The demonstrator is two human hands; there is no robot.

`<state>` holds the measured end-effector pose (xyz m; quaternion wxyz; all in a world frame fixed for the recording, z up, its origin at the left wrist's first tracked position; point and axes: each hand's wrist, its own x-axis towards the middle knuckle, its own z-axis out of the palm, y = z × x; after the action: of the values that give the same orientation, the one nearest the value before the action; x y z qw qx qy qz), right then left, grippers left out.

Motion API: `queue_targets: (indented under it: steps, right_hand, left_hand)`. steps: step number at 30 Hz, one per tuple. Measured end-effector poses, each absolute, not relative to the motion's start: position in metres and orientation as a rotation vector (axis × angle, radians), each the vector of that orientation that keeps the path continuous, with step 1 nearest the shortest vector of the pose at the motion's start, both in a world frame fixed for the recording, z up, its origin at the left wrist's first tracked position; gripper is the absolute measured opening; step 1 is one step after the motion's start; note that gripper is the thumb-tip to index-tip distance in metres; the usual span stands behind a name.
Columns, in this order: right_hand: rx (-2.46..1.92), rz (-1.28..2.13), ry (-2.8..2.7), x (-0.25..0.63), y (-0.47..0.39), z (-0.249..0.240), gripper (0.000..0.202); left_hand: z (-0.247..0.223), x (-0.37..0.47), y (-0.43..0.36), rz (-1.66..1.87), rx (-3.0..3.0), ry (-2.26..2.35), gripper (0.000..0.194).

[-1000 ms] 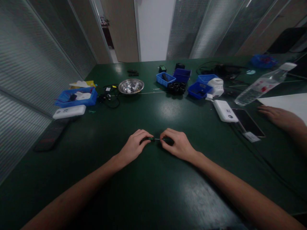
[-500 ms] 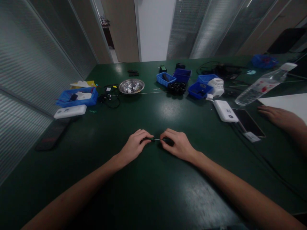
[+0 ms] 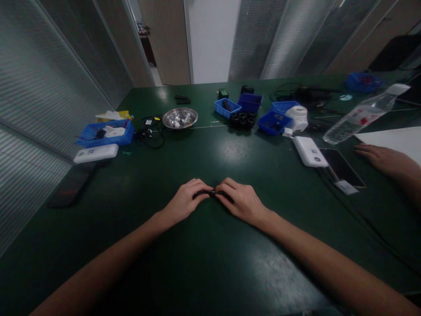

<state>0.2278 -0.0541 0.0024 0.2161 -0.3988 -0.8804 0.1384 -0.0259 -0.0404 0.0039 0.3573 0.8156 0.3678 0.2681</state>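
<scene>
My left hand (image 3: 189,195) is closed in a pinch on a slim, dark, pen-like piece (image 3: 201,192). Facing it, my right hand (image 3: 241,199) pinches a second dark, slim piece (image 3: 226,195). The two pieces are in line, end to end, with a short bright bit of thin metal rod (image 3: 212,192) showing where they meet. Fingers cover much of both pieces, so their exact kind cannot be told. Both hands are low over the green table (image 3: 210,245), fingertips almost touching.
A metal bowl (image 3: 167,124) of small parts stands beyond my hands. Blue bins (image 3: 123,139) and a white power bank (image 3: 96,153) are left. More bins, black round parts (image 3: 242,120), another power bank (image 3: 310,151), a phone (image 3: 342,166) and a bottle (image 3: 358,118) lie right, near another person's hand (image 3: 388,160).
My right hand has moved slightly left towards my left hand. The gap between the two dark pieces has narrowed, and less of the thin metal rod shows.
</scene>
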Motion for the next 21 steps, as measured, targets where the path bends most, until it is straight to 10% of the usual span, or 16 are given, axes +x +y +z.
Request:
queue_targets:
  steps: [21]
  right_hand:
    - [-1.370,0.504,-1.690,0.236,-0.035,0.003,0.011]
  left_hand:
    - [0.013,0.013,-0.045,0.633,2.350,1.031,0.019]
